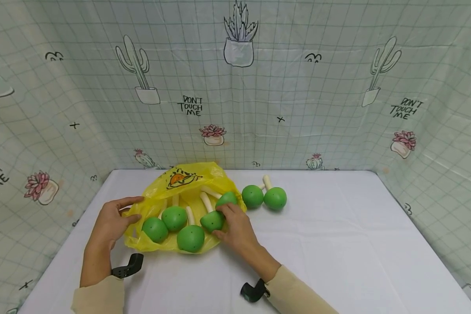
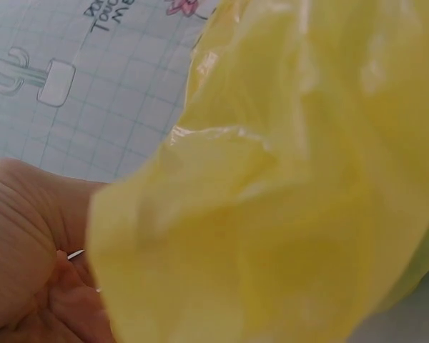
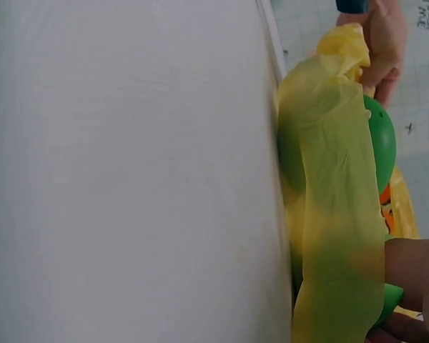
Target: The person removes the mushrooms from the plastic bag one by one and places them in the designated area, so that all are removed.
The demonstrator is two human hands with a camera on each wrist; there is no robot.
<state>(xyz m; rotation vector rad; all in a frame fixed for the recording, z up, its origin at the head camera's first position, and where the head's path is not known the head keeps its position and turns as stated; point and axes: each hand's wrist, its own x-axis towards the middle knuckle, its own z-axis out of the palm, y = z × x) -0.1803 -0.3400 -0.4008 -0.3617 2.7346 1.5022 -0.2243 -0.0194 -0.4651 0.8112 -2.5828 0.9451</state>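
A yellow plastic bag point(image 1: 198, 171) lies with its mouth toward me, and several green maracas with pale stick handles are in it, such as one green maraca point(image 1: 190, 238) at the front. My left hand point(image 1: 111, 220) grips the bag's left edge; in the left wrist view the yellow film hides its fingertips. At the bag's right side my right hand point(image 1: 237, 224) holds another green maraca point(image 1: 211, 221) between thumb and fingers, its handle pointing up and back. The right wrist view shows the bag's front wall point(image 3: 339, 207) partly covering the maracas.
Two more green maracas, a left one point(image 1: 253, 196) and a right one point(image 1: 275, 199), lie outside the bag, just to its right. A white cloth covers the table point(image 1: 329, 244). Behind it hangs a checked curtain point(image 1: 274, 87) with cactus drawings.
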